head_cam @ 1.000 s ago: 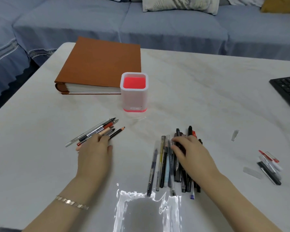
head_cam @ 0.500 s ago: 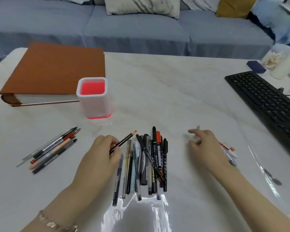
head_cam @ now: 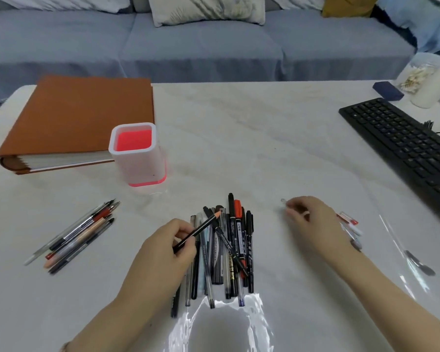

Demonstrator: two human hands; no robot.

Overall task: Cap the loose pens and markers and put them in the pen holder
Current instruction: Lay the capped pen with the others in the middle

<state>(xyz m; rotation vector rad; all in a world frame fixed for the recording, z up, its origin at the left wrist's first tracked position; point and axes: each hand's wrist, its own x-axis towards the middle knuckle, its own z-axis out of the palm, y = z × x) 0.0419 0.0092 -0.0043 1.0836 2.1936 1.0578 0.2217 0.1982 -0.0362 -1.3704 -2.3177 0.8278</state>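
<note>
My left hand [head_cam: 167,252] grips a thin black pencil [head_cam: 200,229] that points up and to the right over the middle pile of pens and markers [head_cam: 229,252]. My right hand [head_cam: 313,223] pinches a small clear cap [head_cam: 284,202] just above the table, right of the pile. A second bundle of pens [head_cam: 76,236] lies at the left. The white pen holder [head_cam: 137,154] with a pink inside stands empty behind the pile. A few red and white caps [head_cam: 349,222] lie partly hidden behind my right hand.
A thick brown album [head_cam: 76,120] lies behind the holder at the back left. A black keyboard [head_cam: 404,146] runs along the right side. A dark blue box [head_cam: 388,90] and a white cylinder [head_cam: 432,90] stand at the far right corner. A grey sofa is beyond the table.
My left hand took the pencil from the left bundle and carried it over the middle pile. My right hand left the pile, moved right and picked up a clear cap.
</note>
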